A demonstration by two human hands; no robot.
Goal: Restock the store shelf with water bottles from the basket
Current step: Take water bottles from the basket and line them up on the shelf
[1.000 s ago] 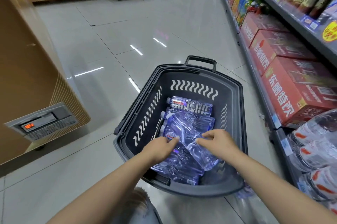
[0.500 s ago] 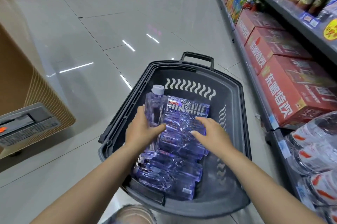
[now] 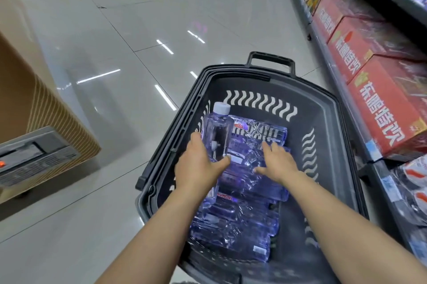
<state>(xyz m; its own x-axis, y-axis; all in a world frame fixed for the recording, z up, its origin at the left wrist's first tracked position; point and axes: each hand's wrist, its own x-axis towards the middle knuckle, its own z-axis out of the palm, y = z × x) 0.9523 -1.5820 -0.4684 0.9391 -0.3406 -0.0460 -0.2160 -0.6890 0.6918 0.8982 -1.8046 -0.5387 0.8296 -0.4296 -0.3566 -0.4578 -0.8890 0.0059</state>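
Over basket [image 3: 328, 135], hands: left [image 3: 198, 165] gripping bottle [image 3: 216, 133] (right [image 3: 280, 163] spread).

One second ago both hands lay low on the pile of bottles [image 3: 245, 212] in the basket [image 3: 328, 121]. Now the left hand [image 3: 198, 168] holds one water bottle [image 3: 216, 133] upright above the pile, and the right hand [image 3: 276, 163] rests further up, fingers spread.

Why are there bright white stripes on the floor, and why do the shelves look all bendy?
Head view: the stripes are ceiling lights mirrored in the glossy floor; the wide-angle lens bends the shelf and the basket; the bottle in the left hand looks sharp, the frame corners softer.
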